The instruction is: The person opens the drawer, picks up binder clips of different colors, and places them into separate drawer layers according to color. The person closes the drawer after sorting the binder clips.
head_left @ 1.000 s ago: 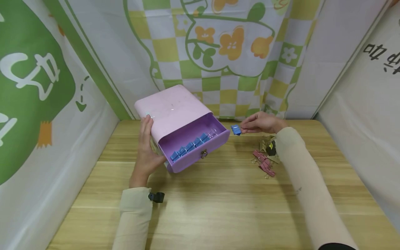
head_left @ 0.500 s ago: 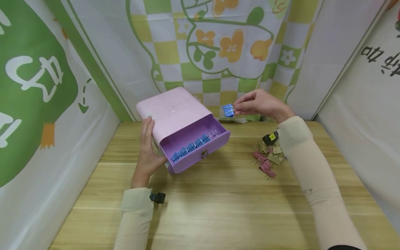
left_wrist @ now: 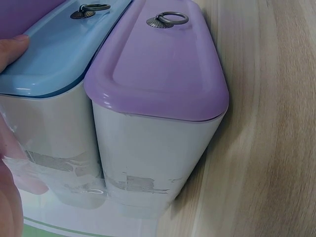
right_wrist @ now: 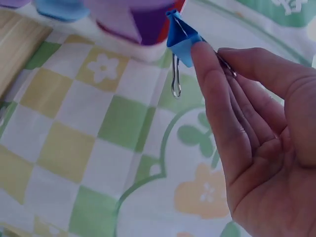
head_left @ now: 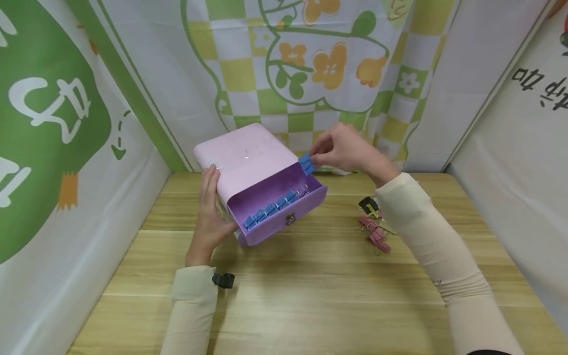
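Observation:
A pale pink drawer box (head_left: 248,153) stands at an angle on the table, its top purple drawer (head_left: 299,203) pulled out. Several blue binder clips (head_left: 270,208) lie in a row along the drawer's front, with a clip of bare-looking wire handles at the right end. My left hand (head_left: 208,212) rests along the box's left side, fingers fairly straight; in the left wrist view the thumb (left_wrist: 12,49) lies on a blue drawer (left_wrist: 54,59). My right hand (head_left: 343,148) pinches another blue binder clip (head_left: 306,163) by a wire handle, above the drawer's right back corner.
Pink binder clips (head_left: 374,234) and a khaki one (head_left: 388,227) lie piled right of the box, partly hidden by the right sleeve (head_left: 404,197). A lower purple drawer (left_wrist: 163,74) is closed. A patterned cloth (head_left: 328,103) hangs behind the wooden table (head_left: 288,296).
My right hand has lifted the blue binder clip and moved it left from beside the drawer to over its right back corner. My left hand and the box hold nearly the same place.

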Demonstrator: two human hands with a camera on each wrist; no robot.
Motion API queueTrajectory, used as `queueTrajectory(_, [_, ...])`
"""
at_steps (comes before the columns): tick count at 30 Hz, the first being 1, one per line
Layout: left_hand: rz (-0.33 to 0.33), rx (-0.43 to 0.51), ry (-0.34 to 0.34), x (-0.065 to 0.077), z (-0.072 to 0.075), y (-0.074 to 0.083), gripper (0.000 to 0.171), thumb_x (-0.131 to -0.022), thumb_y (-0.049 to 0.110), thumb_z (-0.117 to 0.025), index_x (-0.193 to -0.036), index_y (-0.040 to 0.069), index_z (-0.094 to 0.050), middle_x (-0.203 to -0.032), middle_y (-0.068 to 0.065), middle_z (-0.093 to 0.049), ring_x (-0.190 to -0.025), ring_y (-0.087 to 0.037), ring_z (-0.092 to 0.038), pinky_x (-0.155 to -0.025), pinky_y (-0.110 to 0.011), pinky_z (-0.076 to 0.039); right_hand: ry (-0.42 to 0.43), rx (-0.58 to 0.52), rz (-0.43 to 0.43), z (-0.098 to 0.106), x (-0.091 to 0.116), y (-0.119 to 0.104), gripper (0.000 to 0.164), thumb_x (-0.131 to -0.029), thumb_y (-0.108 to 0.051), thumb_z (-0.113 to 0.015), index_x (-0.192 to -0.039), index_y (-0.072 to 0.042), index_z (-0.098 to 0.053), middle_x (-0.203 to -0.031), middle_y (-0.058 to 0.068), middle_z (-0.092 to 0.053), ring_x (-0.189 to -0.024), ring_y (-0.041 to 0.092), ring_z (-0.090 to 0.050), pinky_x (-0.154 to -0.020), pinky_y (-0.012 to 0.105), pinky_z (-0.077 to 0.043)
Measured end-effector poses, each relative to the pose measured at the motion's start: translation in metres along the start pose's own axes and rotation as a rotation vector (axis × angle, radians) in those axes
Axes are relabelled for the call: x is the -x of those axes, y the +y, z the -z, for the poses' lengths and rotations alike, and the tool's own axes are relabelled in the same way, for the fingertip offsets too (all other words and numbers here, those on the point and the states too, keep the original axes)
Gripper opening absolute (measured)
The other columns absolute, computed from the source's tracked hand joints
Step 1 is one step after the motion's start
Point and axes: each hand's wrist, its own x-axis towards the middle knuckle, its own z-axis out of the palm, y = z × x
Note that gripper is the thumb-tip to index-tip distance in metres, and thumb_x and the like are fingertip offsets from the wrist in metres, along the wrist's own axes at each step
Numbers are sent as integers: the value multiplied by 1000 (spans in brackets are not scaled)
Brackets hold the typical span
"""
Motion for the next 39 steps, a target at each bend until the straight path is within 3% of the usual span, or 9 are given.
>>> queueTrajectory(5, [-11, 7, 11, -1, -1, 0, 123, -53, 20, -93, -154, 16, -23, -163, -1, -17, -153, -25, -7, -126, -47, -13, 1, 164, 66, -11, 1, -14, 8, -85, -20, -71, -88, -16, -77, -82, -4, -76, -73, 8, -70, -67, 27, -58])
queueTrajectory(9, [-16, 7, 12, -1, -1, 0, 122, -53, 19, -93, -154, 16, -24, -163, -1, -18, -153, -26, -8, -126, -47, -13, -6, 225, 98, -19, 1, -18, 9, -85, -16, -70, -90, -12, -77, -84, -1, -76, -75, 8, -71, -70, 25, -60])
queueTrajectory(19, [-15, -4, 3, -2, 0, 1, 122, -54, 19, -93, -154, 16, -23, -164, -2, -16, -153, -25, -7, -126, -46, -15, -59, 214, 129, -36, -2, -16, 11, -85, -15, -70, -92, -11, -77, -87, 1, -76, -76, 10, -71, -70, 24, -60])
queueTrajectory(32, [8, 4, -3, 0, -1, 0, 125, -52, 23, -94, -154, 17, -23, -164, 0, -15, -153, -25, -7, -125, -49, -16, -164, 176, 167, -42, -13, -4, 11, -88, -16, -69, -96, -13, -77, -88, -2, -76, -79, 8, -70, -76, 26, -59])
queueTrajectory(39, [16, 8, -3, 1, 0, 2, 123, -53, 23, -93, -154, 18, -23, -164, 0, -15, -153, -24, -6, -125, -49, -16, -179, 134, 104, -43, -22, 1, 14, -86, -17, -72, -98, -12, -77, -90, 0, -77, -84, 11, -72, -78, 27, -60])
